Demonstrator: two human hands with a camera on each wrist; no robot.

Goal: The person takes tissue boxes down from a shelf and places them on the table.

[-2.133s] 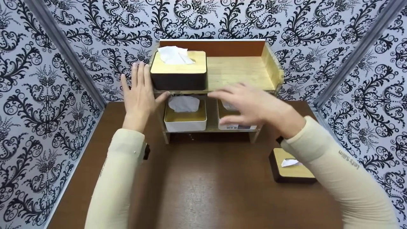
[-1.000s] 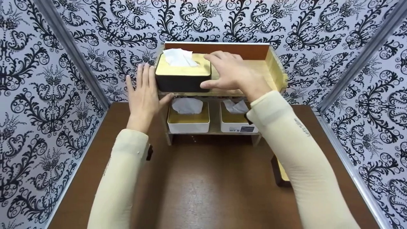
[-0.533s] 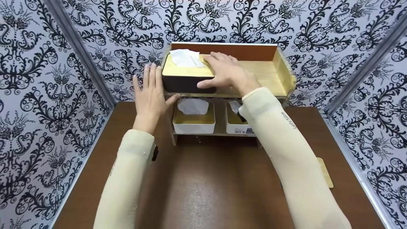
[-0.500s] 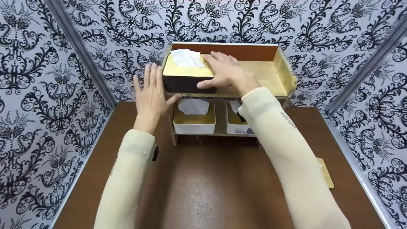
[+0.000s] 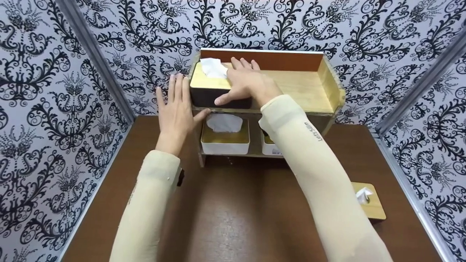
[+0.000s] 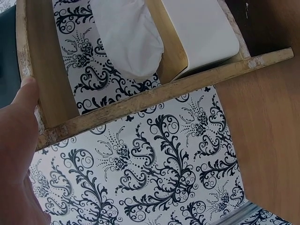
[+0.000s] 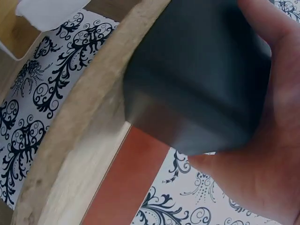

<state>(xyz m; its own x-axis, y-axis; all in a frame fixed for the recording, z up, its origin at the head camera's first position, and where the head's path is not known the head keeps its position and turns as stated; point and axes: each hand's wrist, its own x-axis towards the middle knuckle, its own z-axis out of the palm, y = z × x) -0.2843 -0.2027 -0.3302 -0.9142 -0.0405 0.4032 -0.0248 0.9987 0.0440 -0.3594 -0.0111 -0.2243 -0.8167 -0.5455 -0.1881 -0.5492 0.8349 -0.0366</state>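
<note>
My right hand (image 5: 245, 82) holds the right part of a dark tissue box (image 5: 214, 97) with a wooden lid and white tissue. Its thumb lies on the front face and its fingers reach over the lid toward the back. In the right wrist view, the dark box (image 7: 197, 79) stands between thumb and fingers. The box sits at the left of a wooden shelf's (image 5: 298, 87) upper level. My left hand (image 5: 178, 109) rests with straight fingers against the shelf's left side, its thumb at the front edge. The left wrist view shows that thumb on the board's edge (image 6: 108, 111).
A white tissue box (image 5: 225, 147) stands at the left of the lower level. Another white box (image 5: 271, 148) is partly behind my right sleeve. On the brown table (image 5: 225, 211), a dark, wooden-lidded tissue box (image 5: 371, 205) lies at the right. Patterned walls enclose the table.
My right hand has come from in front of the shelf onto the upper dark tissue box, then shifted left over its lid. The left hand stays at the shelf's side. The view has shifted slightly.
</note>
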